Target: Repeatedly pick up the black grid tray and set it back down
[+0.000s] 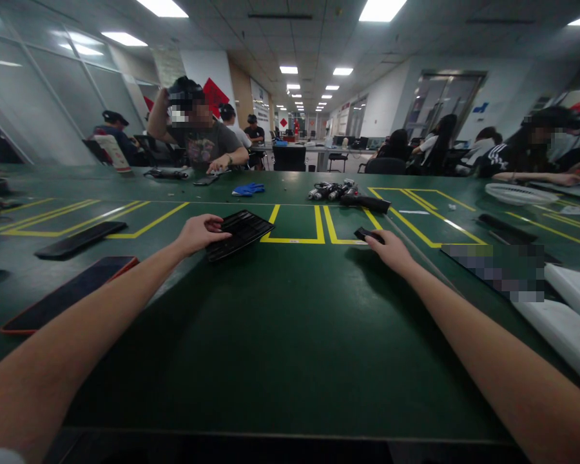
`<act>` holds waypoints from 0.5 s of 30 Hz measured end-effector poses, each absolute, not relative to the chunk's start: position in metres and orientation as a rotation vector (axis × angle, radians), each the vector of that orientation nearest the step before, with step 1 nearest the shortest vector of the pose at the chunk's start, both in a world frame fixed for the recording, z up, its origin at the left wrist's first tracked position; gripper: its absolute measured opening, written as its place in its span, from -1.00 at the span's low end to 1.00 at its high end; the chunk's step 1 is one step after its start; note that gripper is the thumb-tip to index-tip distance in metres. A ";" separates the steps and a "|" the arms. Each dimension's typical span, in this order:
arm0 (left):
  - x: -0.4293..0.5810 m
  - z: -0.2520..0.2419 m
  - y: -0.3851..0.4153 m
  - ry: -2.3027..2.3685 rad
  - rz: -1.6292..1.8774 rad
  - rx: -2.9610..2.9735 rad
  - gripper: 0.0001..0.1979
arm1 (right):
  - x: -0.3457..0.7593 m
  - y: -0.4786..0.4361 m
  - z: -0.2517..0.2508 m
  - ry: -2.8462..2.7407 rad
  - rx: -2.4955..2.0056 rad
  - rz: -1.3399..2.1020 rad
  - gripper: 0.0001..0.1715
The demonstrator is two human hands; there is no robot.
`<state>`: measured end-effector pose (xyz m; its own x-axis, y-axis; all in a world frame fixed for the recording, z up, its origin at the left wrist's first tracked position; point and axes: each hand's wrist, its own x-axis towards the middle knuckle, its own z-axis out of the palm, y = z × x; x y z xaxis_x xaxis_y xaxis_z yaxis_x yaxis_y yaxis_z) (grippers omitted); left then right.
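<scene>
My left hand (200, 233) grips the left edge of a flat black rectangular panel (246, 231), thumb and fingers closed on it. The panel is tilted above the green table, and its upper face shows ridges or slots; its exact kind cannot be told. Over to the right, my right hand (390, 248) is closed on a small dark block-like piece (366, 233). That piece is held near a yellow taped outline, and the fingers partly hide it. The two hands are well apart.
Left of my arm lie a tablet-like slab with an orange edge (70, 293) and a long black bar (81, 240). Farther back are a blue cloth-like bundle (248, 189) and dark cylindrical tools (336, 191). White casings (560, 328) stand at right. Other people sit around.
</scene>
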<state>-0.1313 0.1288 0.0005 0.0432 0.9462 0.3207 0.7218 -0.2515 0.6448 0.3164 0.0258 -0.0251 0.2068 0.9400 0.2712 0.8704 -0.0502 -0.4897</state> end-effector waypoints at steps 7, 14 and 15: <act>-0.053 0.011 0.068 1.308 1.363 1.626 -0.44 | 0.218 -0.008 -0.018 -1.750 -1.408 0.678 -0.54; 0.002 0.010 0.024 1.019 1.276 1.459 -0.47 | 0.196 -0.016 -0.022 -1.744 -1.235 0.773 -0.54; 0.005 0.008 0.021 0.997 1.267 1.453 -0.49 | 0.197 -0.016 -0.024 -1.767 -1.214 0.732 -0.54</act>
